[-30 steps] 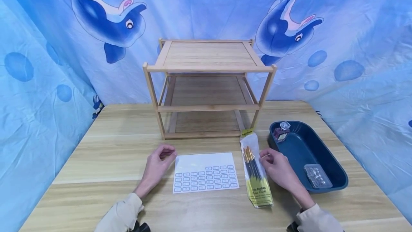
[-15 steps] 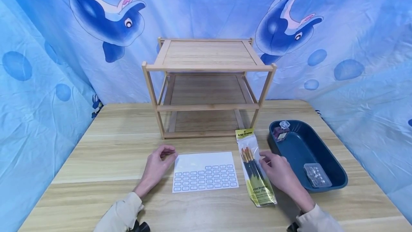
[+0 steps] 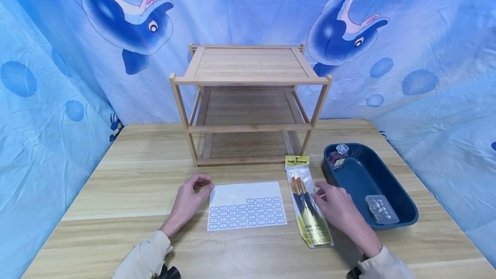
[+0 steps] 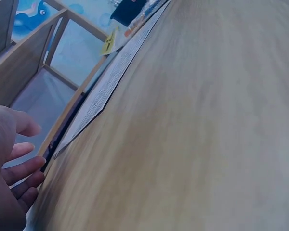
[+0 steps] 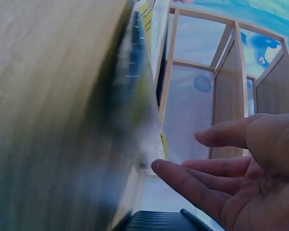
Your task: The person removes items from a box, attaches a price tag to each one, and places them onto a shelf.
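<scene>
My left hand (image 3: 192,195) rests by the upper left corner of a white card (image 3: 246,206) printed with rows of small boxes. In the left wrist view its fingers (image 4: 25,169) are loosely bent, thumb apart, with nothing between them. A clear and yellow packet of artist brushes (image 3: 308,203) lies lengthwise on the table, right of the card. My right hand (image 3: 337,206) is beside the packet's right edge. The right wrist view shows its thumb and fingers (image 5: 202,192) apart, one fingertip close to the packet; whether it touches cannot be told.
Behind the card stands a wooden three-tier shelf (image 3: 249,128). A dark blue tub (image 3: 358,175) at the right holds a faceted purple bottle (image 3: 338,157) and a clear case (image 3: 381,209). Blue dolphin-print curtains (image 3: 248,7) surround the wooden table (image 3: 128,175).
The brush packet has swung slightly and settled flatter, its top label now facing up and easier to read. Both hands have stayed nearly in place.
</scene>
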Tool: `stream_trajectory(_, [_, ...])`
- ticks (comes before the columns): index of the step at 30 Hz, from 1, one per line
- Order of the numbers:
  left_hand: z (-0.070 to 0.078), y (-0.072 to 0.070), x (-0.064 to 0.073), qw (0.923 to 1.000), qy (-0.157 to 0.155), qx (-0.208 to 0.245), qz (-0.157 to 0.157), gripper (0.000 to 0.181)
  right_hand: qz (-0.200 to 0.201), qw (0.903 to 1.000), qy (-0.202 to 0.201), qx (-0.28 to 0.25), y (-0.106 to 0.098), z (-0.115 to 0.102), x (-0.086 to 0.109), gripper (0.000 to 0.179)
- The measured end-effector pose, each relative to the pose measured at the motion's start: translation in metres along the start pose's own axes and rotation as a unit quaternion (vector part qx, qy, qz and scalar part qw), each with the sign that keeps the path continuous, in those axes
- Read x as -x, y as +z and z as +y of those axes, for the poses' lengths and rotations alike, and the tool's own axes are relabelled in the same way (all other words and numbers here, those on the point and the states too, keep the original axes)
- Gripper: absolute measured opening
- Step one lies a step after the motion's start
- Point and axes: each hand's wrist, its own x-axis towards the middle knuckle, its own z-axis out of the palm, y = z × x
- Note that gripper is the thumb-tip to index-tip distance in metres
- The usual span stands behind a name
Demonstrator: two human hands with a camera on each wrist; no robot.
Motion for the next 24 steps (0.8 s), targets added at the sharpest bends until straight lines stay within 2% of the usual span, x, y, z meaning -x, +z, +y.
stream_trajectory(5, [0.001,-0.002,0.001,1.0,0.001,-0.004,-0.009,0.031,-0.005,1.0,0.004,-0.004,-0.002,0.0,-0.001,0.031])
stream_trajectory(9, [0.001,-0.004,0.002,0.9997,0.007,-0.012,-0.021,0.033,-0.028,0.9989,0.001,-0.037,-0.001,-0.001,-0.005,0.032])
stream_trajectory(19, [0.001,-0.012,0.001,0.9941,0.045,-0.079,-0.059,0.041,-0.071,0.9894,-0.09,-0.09,0.014,0.002,-0.02,0.015])
stream_trajectory(24, [0.0,-0.014,-0.001,0.9919,0.051,-0.097,-0.064,0.044,-0.076,0.9848,-0.1,-0.12,0.024,0.001,-0.029,0.012])
